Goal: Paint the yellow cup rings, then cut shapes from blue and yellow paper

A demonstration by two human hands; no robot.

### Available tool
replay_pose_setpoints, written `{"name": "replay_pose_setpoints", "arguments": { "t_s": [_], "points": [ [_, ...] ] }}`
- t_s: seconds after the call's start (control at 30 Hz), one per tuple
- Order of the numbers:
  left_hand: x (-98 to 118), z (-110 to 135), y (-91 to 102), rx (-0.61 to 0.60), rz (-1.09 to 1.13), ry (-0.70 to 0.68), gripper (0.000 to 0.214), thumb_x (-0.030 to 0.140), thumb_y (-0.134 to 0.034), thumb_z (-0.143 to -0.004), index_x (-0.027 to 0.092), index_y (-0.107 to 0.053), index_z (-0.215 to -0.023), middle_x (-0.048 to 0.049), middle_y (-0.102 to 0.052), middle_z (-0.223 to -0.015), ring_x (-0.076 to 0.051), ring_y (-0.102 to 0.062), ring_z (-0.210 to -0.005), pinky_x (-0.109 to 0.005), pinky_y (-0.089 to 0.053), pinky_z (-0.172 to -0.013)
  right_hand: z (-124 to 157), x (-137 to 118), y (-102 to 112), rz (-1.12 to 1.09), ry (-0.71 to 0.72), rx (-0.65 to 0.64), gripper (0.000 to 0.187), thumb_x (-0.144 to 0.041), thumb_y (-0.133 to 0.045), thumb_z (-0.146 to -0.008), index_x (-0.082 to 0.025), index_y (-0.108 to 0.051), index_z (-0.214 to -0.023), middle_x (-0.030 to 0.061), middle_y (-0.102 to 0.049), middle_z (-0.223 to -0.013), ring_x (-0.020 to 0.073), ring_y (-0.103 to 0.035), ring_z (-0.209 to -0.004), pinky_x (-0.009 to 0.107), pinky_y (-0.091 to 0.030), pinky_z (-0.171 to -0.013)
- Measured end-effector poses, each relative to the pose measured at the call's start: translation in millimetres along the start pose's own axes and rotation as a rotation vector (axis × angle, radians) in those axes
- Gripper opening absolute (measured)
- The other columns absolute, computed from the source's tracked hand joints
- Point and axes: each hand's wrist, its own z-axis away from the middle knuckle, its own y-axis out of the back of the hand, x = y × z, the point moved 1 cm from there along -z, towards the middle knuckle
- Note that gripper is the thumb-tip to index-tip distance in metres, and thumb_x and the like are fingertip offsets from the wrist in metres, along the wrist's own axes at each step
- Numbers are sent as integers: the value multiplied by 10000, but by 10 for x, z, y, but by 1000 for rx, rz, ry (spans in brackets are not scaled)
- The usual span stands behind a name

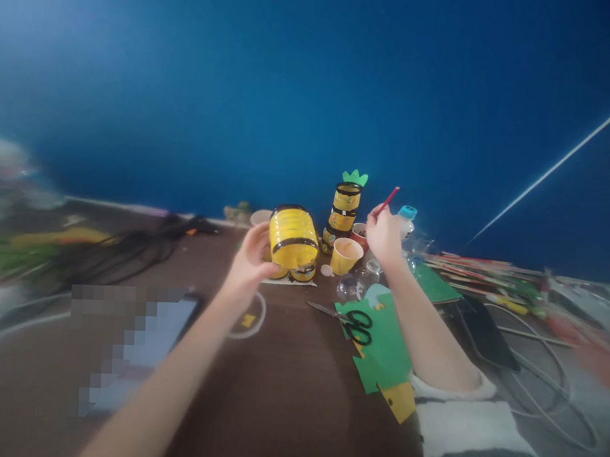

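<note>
My left hand (254, 257) is wrapped around the side of a yellow plastic cylinder (293, 231) with black bands, tilted so its open end shows. Between the fingers of my right hand (385, 234) is a thin red stick (389, 200), pointing up; its lower end is hidden by the hand. Just left of that hand stand a paper cup (347, 256) with orange smears inside and a red cup (359, 234). Behind them rises a stack of yellow, black-banded cylinders (342, 220) topped by a green paper crown (355, 177). More banded yellow pieces (303, 272) sit beneath the held cylinder.
Black-handled scissors (357, 327) lie on green paper (385, 351), near a yellow scrap (399, 402). Clear plastic pieces (351, 287) and a blue-capped bottle (406, 222) are by my right hand. A clear ring (262, 314), cables (144, 256) and bundled sticks (483, 271) lie around.
</note>
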Motion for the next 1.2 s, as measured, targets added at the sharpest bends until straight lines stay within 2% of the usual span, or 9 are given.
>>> {"name": "replay_pose_setpoints", "arguments": {
  "t_s": [0.13, 0.4, 0.57, 0.7, 0.9, 1.07, 1.2],
  "points": [
    [43, 7, -16, 6, 1, -4, 731, 484, -794, -500, 282, -523, -1148, -67, -575, -1243, -287, -499, -1181, -454, -364, -1019, 23, 45, -165, 66, -39, -60, 284, -288, -535, -896, -147, -548, -1143, 80, -587, -1133, 196, -606, -948, 397, -518, -796],
    [63, 24, -12, 11, -4, 5, 727, 484, -791, -504, 289, -523, -1151, -58, -562, -1257, -288, -466, -1217, -443, -349, -1026, 52, 74, -200, -11, -42, -14, 259, -284, -541, -893, -138, -565, -1105, 72, -607, -1087, 187, -614, -919, 389, -519, -784],
    [62, 21, 16, 2, -32, 17, 699, 497, -765, -546, 289, -519, -1166, -56, -558, -1264, -283, -467, -1216, -443, -360, -1020, 181, 106, 48, -201, 1, 148, 112, -224, -526, -862, -136, -594, -877, 74, -665, -792, 206, -656, -742, 396, -514, -756],
    [41, 19, 43, 7, -64, 39, 679, 477, -741, -591, 267, -500, -1191, -79, -558, -1268, -279, -496, -1189, -439, -387, -1001, 370, 144, 346, -412, 4, 324, 98, -243, -512, -838, -172, -526, -905, 59, -671, -786, 203, -675, -672, 387, -540, -681],
    [16, 26, 10, 47, -136, 77, 607, 430, -709, -641, 219, -502, -1172, -102, -573, -1243, -272, -516, -1167, -425, -400, -990, 473, 284, 703, -760, -66, 479, 69, -222, -526, -783, -216, -477, -831, -4, -651, -658, 177, -672, -565, 354, -570, -623],
    [17, 62, -74, 71, -211, 129, 623, 429, -718, -634, 188, -494, -1164, -119, -558, -1258, -279, -485, -1199, -435, -341, -1035, 417, 430, 892, -970, -161, 426, 129, -114, -538, -692, -230, -543, -749, 12, -665, -588, 167, -664, -562, 297, -563, -622],
    [35, 94, -140, 43, -261, 187, 602, 410, -723, -639, 178, -509, -1151, -131, -562, -1247, -296, -499, -1178, -450, -364, -1008, 405, 458, 954, -1100, -222, 330, 112, -135, -497, -667, -203, -559, -730, 29, -671, -623, 156, -648, -574, 295, -560, -598]
  ]
}}
